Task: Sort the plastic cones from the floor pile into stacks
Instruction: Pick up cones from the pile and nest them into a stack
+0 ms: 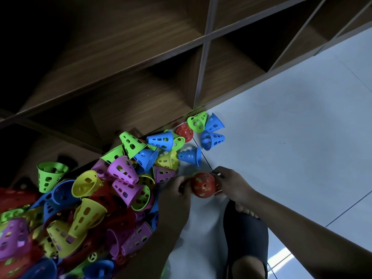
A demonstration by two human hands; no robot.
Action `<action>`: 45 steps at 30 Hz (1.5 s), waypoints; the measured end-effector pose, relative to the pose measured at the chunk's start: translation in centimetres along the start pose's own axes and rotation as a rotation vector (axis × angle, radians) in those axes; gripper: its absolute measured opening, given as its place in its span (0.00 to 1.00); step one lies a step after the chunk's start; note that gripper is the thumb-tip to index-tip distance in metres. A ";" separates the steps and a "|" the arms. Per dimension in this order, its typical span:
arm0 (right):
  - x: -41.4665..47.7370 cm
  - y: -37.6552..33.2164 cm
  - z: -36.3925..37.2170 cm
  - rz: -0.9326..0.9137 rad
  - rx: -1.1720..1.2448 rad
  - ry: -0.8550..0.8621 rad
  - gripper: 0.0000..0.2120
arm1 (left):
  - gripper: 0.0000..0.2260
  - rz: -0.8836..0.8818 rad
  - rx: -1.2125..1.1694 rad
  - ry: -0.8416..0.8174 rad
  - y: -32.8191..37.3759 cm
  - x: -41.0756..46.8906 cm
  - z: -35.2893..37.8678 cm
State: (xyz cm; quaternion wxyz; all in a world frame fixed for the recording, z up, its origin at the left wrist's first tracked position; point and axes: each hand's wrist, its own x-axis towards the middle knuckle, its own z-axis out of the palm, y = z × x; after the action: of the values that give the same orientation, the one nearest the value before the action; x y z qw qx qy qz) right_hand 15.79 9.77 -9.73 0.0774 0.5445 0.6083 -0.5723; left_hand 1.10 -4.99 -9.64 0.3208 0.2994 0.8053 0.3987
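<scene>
A foot in a dark slipper (246,238) stood on the pale tiled floor (302,137). Just beyond it, the left hand (177,190) and right hand (231,184) pinched a red cone (203,187) between curled fingers (218,175). Green showed through its holes. The cone was beside the multicoloured cone pile (80,208).

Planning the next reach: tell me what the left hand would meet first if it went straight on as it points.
Probably the blue cone lying just beyond the left hand, which grips the red cone; depth is unclear.
</scene>
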 end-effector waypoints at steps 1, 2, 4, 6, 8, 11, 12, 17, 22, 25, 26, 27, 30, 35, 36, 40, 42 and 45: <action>0.4 -0.3 -0.2 0.004 0.025 0.030 0.04 | 0.06 0.013 0.025 -0.005 -0.3 0.4 0.1; 0.8 -0.6 -0.4 -0.006 0.031 0.056 0.06 | 0.07 0.028 0.042 -0.006 -0.6 0.8 0.0; 1.4 -1.2 -1.2 -0.054 0.008 0.071 0.06 | 0.08 0.070 0.058 -0.006 -0.7 1.7 -0.2; 2.1 -1.7 -2.0 -0.156 -0.104 0.114 0.06 | 0.08 0.123 0.073 -0.008 -0.6 2.8 -0.4; 2.8 -2.3 -2.5 -0.274 -0.280 0.175 0.09 | 0.08 0.170 0.104 -0.030 -0.2 3.9 -0.5; 3.6 -3.3 -2.7 -0.453 -0.522 0.268 0.16 | 0.11 0.196 0.173 -0.081 1.1 5.6 -0.5; 3.9 -3.5 -2.7 -0.496 -0.585 0.284 0.17 | 0.12 0.203 0.207 -0.093 1.6 6.2 -0.4; 4.9 -3.5 -2.5 -0.543 -0.746 0.320 0.19 | 0.17 0.247 0.375 -0.172 3.1 9.3 -0.2; 5.2 -2.9 -2.9 -0.532 -0.933 0.382 0.22 | 0.22 0.355 0.698 -0.255 3.7 11.8 0.4; 5.3 -2.5 -3.2 -0.530 -1.026 0.407 0.25 | 0.24 0.385 0.819 -0.270 3.6 12.9 0.8; 5.3 -2.4 -3.4 -0.530 -1.044 0.415 0.25 | 0.22 0.407 0.836 -0.250 3.4 13.2 0.9; 5.3 -2.4 -3.6 -0.528 -1.063 0.419 0.25 | 0.19 0.426 0.843 -0.232 3.3 13.3 0.9; 5.8 -2.2 -4.3 -0.533 -1.139 0.424 0.26 | 0.12 0.449 0.837 -0.186 3.3 13.4 0.7; 6.4 -2.4 -5.2 -0.583 -1.207 0.469 0.22 | 0.04 0.474 0.660 -0.060 3.3 12.2 -0.3; 6.4 -2.5 -5.3 -0.602 -1.207 0.484 0.22 | 0.03 0.470 0.608 -0.034 3.4 11.8 -0.6; 6.2 -2.8 -5.9 -0.660 -1.126 0.541 0.21 | 0.05 0.387 0.389 0.009 3.0 10.5 -1.6; 6.0 -2.5 -5.7 -0.665 -1.050 0.558 0.17 | 0.05 0.343 0.276 0.033 3.0 9.3 -2.3; 5.0 -2.0 -5.1 -0.678 -0.840 0.598 0.07 | 0.05 0.238 0.083 0.084 3.4 7.5 -3.4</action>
State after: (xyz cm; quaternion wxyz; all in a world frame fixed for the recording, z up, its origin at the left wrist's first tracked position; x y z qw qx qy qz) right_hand 14.99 17.18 -10.38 -0.0751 0.3806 0.9164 -0.0988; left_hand -5.35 0.70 -7.30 0.2246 0.3891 0.7925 0.4124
